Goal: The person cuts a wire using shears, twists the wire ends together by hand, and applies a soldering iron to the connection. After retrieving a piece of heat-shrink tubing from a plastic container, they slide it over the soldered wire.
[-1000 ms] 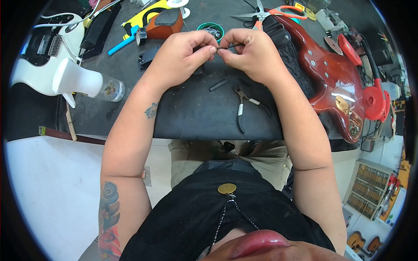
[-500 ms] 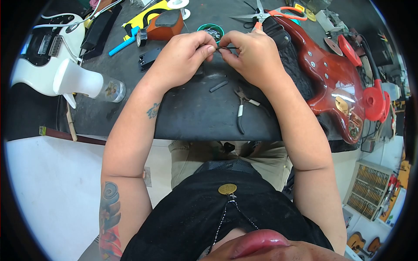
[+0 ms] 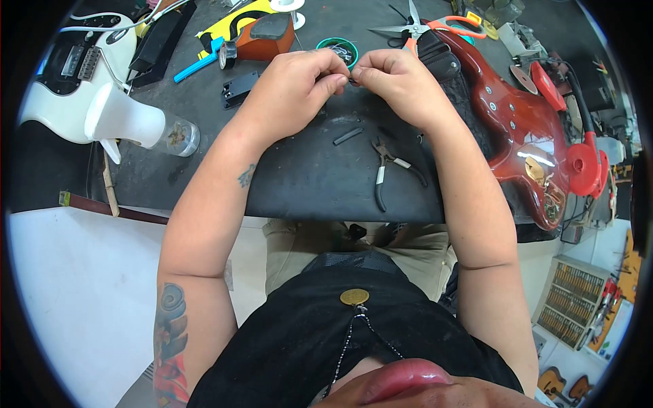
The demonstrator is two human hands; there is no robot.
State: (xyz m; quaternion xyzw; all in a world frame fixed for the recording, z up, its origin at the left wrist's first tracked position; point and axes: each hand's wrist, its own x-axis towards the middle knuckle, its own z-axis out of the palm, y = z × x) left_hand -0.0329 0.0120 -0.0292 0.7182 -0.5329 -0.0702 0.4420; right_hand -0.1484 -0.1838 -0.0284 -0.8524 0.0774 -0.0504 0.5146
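My left hand (image 3: 299, 88) is closed in a pinch near the middle of the dark bench. Close beside it, my right hand (image 3: 398, 85) pinches too, the fingertips of both almost meeting. Between them shows a little of a thin dark piece, perhaps wire or tubing; the fingers hide most of it. Just beyond the fingertips stands a small green bowl (image 3: 339, 49) of metal bits. Nearer me lie a short black tube (image 3: 347, 137) and side cutters (image 3: 382, 166) with dark handles wrapped in white.
A red-brown guitar body (image 3: 520, 126) lies at right, near orange-handled scissors (image 3: 415, 28). At left are a white electric guitar (image 3: 51, 112) and a white spray bottle (image 3: 129, 122). A black rectangular part (image 3: 239, 90) and a brown block (image 3: 265, 41) sit beyond my left wrist.
Both hands have shifted slightly right in the view, and their fingertips are closer together. Less of the thin dark piece shows between them. The bench items show no clear movement of their own.
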